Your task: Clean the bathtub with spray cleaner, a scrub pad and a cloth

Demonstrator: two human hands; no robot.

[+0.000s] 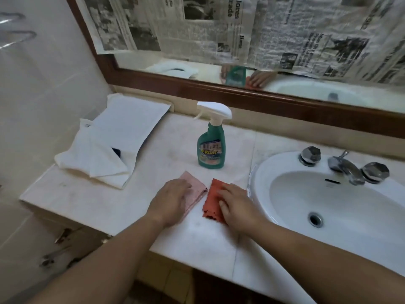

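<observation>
Our forearms [122, 255] enter from the lower edge. The left hand [173, 200] lies open, palm down, on a folded pale pink cloth [197, 189]. The right hand [237, 207] rests with relaxed fingers on an orange-red, zigzag-edged scrub pad [213, 198]; we see no grip. Both items lie almost touching on the pale marble worktop [98, 198]. The upright green plastic spray bottle with its white trigger [211, 145] stands beyond the gap between them, straight ahead. We judge it about equally near either hand.
</observation>
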